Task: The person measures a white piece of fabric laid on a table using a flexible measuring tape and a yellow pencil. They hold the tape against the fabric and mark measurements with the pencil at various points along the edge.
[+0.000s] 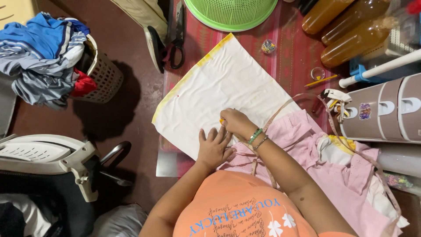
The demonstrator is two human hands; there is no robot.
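A white piece of cloth (223, 92) with a yellow edge lies spread flat on a red patterned mat. My left hand (213, 147) rests flat on the near edge of the cloth, fingers apart. My right hand (235, 122), with bracelets on its wrist, is closed on a small yellow marker whose tip touches the cloth. A pink garment (307, 145) lies bunched under my right forearm, with a measuring tape (285, 107) looped over it.
Black scissors (177, 46) lie at the mat's far left. A green plastic basket (231, 13) and several amber bottles (351, 30) stand at the back. A laundry basket of clothes (101, 72) sits left. A plastic drawer unit (386, 109) stands right. A yellow pencil (321, 80) lies nearby.
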